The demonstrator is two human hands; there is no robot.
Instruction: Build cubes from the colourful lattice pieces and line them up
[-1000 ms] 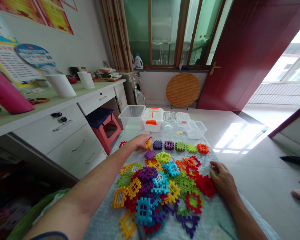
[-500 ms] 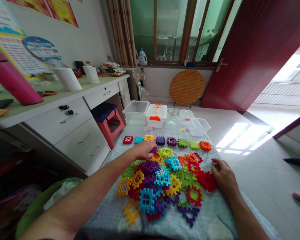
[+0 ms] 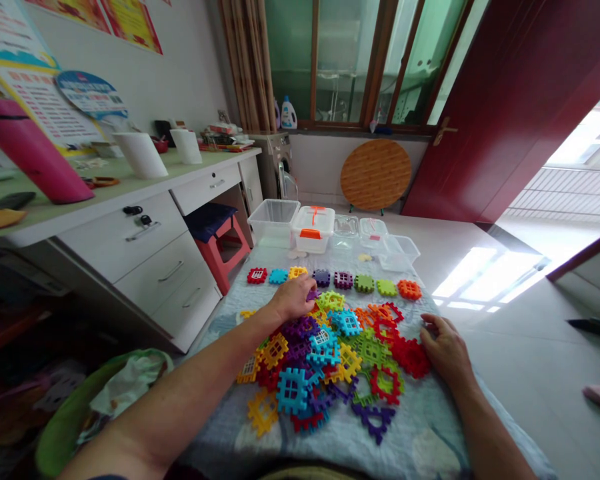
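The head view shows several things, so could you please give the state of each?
Left hand, fingers on a purple block, grip unclear.
Right hand, fingers loosely bent beside red blocks.
Block pile, jumbled.
Block row, spaced apart.
Large clear box, open.
Orange-clipped box, lid on.
Desk drawers, shut.
Washing machine door, apparently open.
Red door, open.
Curtain, drawn aside.
Round tabletop, upright on edge.

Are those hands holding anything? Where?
The left hand seems to pinch a purple, notched plastic tile; gripped part hidden. The right hand rests beside a red, toothed plastic piece, seemingly gripping nothing.
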